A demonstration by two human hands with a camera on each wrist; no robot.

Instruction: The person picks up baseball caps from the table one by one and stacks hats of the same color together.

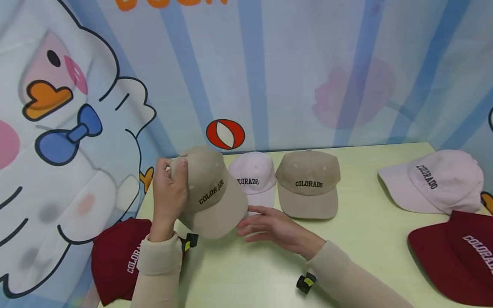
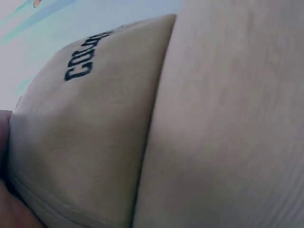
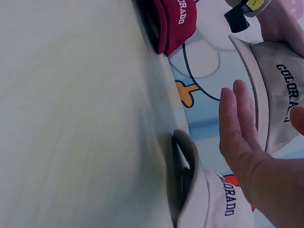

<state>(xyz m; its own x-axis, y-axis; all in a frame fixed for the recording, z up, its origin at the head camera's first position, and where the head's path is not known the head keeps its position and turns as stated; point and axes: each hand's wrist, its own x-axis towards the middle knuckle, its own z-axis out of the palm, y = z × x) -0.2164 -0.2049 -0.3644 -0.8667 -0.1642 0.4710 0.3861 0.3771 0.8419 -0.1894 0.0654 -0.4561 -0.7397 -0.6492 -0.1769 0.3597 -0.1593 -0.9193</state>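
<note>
My left hand (image 1: 169, 194) grips a beige baseball cap (image 1: 204, 184) by its side and back, the thumb on the crown. The cap is raised over the table and tilted, its brim toward the lower right; dark letters read COLORADO. It fills most of the left wrist view, where the brim (image 2: 228, 114) is close to the camera. Just off the brim's tip is my right hand (image 1: 273, 229), fingers extended and holding nothing. In the right wrist view its straight fingers (image 3: 230, 118) overlap the cap's brim. Behind the raised cap, a pale pink cap (image 1: 256, 171) is partly hidden.
Another beige cap (image 1: 308, 184) sits beside the pale pink one at the table's back. To the right lie a second pale pink cap (image 1: 443, 182) and a dark red cap (image 1: 443, 256). A dark red cap (image 1: 111, 261) is at the left edge, partly behind my left sleeve.
</note>
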